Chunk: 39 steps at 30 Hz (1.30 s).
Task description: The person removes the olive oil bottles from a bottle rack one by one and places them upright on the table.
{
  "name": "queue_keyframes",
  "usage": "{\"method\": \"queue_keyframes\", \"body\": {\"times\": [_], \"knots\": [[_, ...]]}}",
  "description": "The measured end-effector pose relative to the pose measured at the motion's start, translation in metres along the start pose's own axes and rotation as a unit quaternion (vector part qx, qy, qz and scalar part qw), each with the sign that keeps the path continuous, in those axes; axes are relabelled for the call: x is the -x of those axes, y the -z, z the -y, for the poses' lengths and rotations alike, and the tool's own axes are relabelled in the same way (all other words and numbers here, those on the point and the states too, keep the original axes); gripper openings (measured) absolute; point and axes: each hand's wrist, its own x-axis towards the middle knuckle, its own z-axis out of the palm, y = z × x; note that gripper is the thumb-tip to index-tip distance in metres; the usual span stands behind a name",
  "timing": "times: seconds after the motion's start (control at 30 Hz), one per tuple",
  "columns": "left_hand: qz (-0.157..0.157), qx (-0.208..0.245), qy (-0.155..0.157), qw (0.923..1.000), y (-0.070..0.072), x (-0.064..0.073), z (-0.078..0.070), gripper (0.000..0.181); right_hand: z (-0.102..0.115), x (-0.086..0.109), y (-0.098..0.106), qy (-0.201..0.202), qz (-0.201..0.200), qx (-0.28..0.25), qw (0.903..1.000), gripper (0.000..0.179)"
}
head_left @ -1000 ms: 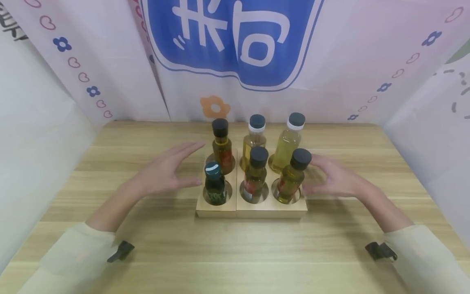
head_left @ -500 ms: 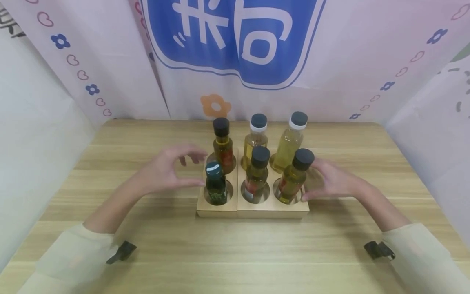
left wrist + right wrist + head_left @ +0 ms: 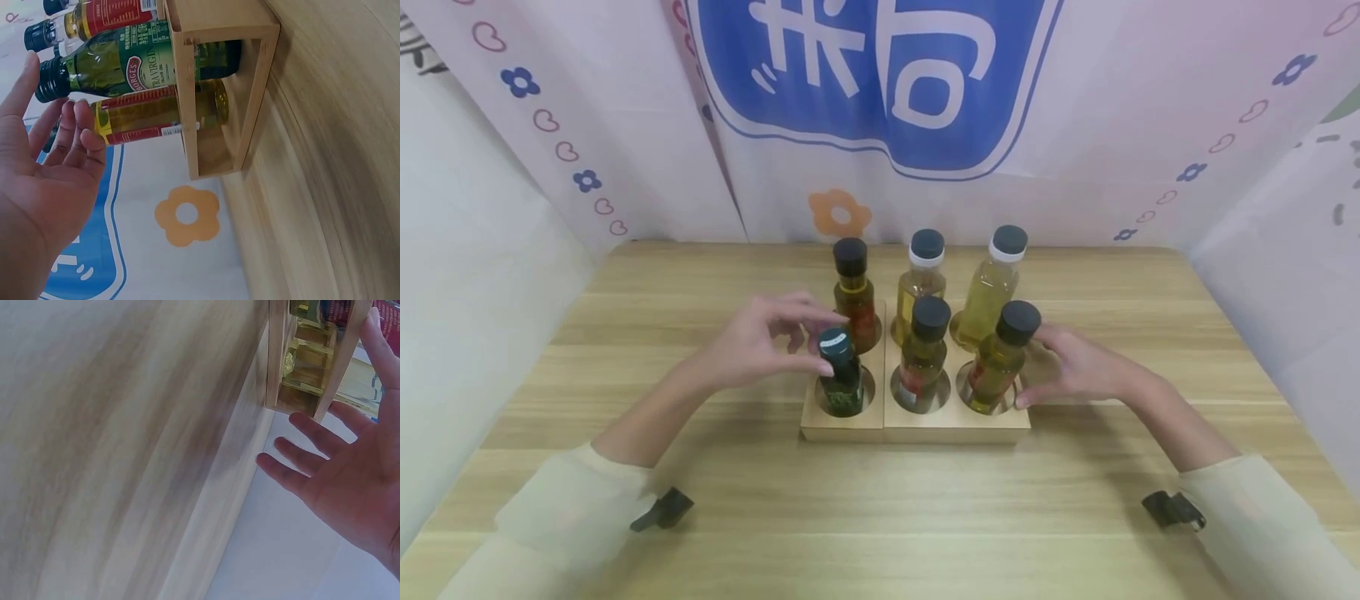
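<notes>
A wooden rack [image 3: 917, 425] holds several oil bottles in two rows. My left hand [image 3: 797, 337] curves round the black cap of the dark green bottle [image 3: 840, 379] in the front left slot, thumb by its neck and fingers over the cap. In the left wrist view the left hand [image 3: 50, 162] lies loose beside that bottle [image 3: 125, 65] and the red-labelled bottle [image 3: 150, 119], with no firm grip visible. My right hand [image 3: 1060, 367] lies flat against the rack's right end, beside the front right bottle [image 3: 997, 358]. In the right wrist view the right hand [image 3: 350, 469] is spread by the rack [image 3: 340, 369].
The rack stands mid-table on a light wooden table [image 3: 880, 517]. A pink cloth backdrop with a blue sign [image 3: 880, 83] closes the back, and white panels [image 3: 467, 275] close both sides. Two pale yellow bottles [image 3: 992, 279] stand in the back row.
My left hand has moved right and curled its fingers over the dark green bottle's cap. My right hand has drawn in against the rack's right end.
</notes>
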Motion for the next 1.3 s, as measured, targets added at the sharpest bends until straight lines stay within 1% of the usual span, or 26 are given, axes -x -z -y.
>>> {"method": "queue_keyframes", "body": {"times": [0.1,0.23,0.4,0.53,0.63,0.8,1.07,1.3], "knots": [[0.01,0.015,0.017,0.9997,-0.0024,-0.0006,0.0003,0.047,0.0012,-0.0005,-0.0002,-0.001,0.0,0.0,1.0,0.084],[0.018,0.03,0.033,0.9989,-0.0051,-0.0009,0.0,0.045,0.0031,-0.0016,0.0004,0.0,0.003,-0.003,1.0,0.081],[0.014,0.045,0.04,0.9981,-0.007,-0.0024,-0.0006,0.039,0.0073,-0.0021,0.0024,-0.018,0.01,-0.017,0.9996,0.08],[0.011,0.059,0.036,0.9976,-0.0071,-0.0035,-0.0024,0.035,0.0079,-0.0032,0.0013,-0.023,0.022,-0.049,0.9983,0.076],[0.012,0.069,0.03,0.9971,-0.0063,-0.0039,-0.0033,0.034,0.0062,-0.0044,-0.0011,-0.022,0.032,-0.087,0.9954,0.071],[0.016,0.081,0.028,0.9962,-0.0055,-0.0049,-0.0038,0.035,0.0046,-0.0038,-0.0023,-0.026,0.043,-0.124,0.9911,0.072],[0.017,0.085,0.032,0.9957,-0.0052,-0.0042,-0.0036,0.042,0.0062,-0.0046,-0.001,-0.035,0.051,-0.128,0.9899,0.073],[0.014,0.085,0.029,0.9959,-0.0047,-0.0038,-0.002,0.033,0.007,-0.0042,-0.0011,-0.032,0.06,-0.117,0.9908,0.071]]}}
